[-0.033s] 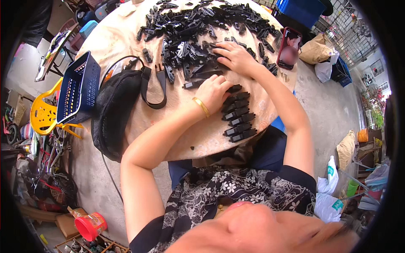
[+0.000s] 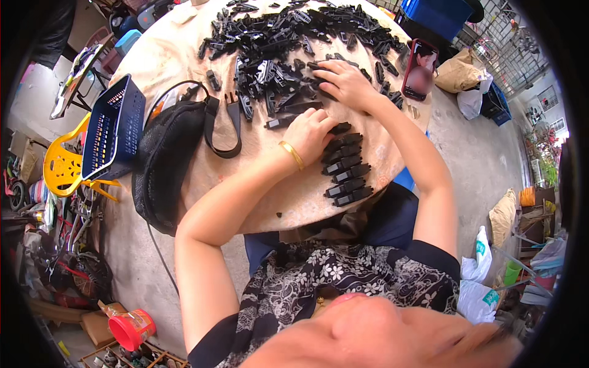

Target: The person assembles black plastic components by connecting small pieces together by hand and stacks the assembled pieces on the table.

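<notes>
My left hand (image 2: 308,132), with a gold bracelet at the wrist, rests on the table with curled fingers closed at the far end of a row of black plastic parts (image 2: 345,168). Its fingertips press against the endmost black part (image 2: 340,128), and the fingers partly cover it. Farther off, my right hand (image 2: 343,83) reaches over the near edge of a big heap of loose black plastic pieces (image 2: 264,40). The fingers are stretched out and slightly apart, touching pieces there; no piece shows in its grip. A longer black part (image 2: 279,122) lies left of my left hand.
A cloth covers the round table (image 2: 264,199). A black mesh bag (image 2: 169,165) with a strap leans at its left edge, beside a blue basket (image 2: 113,129) on a yellow chair (image 2: 61,161). At the right edge stands a phone (image 2: 420,70). A red bucket (image 2: 130,329) sits on the floor.
My right hand has shifted very slightly among the loose pieces. My left hand and the row of black parts look the same.
</notes>
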Demonstrator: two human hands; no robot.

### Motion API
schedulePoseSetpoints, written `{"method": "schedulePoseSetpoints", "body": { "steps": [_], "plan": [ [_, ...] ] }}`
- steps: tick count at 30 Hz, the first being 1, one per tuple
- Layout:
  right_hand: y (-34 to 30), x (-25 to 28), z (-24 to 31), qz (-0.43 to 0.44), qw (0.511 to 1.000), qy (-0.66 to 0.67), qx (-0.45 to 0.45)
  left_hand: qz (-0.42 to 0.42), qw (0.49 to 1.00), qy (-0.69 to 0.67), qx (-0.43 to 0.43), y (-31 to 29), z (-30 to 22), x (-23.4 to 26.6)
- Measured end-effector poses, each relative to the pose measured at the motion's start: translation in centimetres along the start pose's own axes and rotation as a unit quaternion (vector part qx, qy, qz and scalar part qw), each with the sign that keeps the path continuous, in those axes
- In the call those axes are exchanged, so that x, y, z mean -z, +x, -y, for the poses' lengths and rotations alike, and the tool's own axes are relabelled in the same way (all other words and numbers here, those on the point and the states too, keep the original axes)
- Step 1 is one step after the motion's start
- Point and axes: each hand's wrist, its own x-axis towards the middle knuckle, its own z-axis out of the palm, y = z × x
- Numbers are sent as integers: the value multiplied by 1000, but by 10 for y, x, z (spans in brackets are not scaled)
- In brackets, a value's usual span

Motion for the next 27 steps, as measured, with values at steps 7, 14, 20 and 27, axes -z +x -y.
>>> {"method": "schedulePoseSetpoints", "body": {
  "steps": [7, 14, 20, 27],
  "plan": [
    [0, 19, -39, -132, 980, 91, -116, -3, 1000, -13, 14, 0, 4, -3],
    [72, 3, -102, -118, 979, 45, -163, -8, 1000, -21, 6, 6, -6, -1],
    [137, -17, -104, 116, 950, -22, -290, -9, 1000, -22, 11, 4, -10, -2],
    [159, -23, -83, 158, 922, -43, -349, 0, 999, -35, 22, 4, -14, -4]
  ]
}}
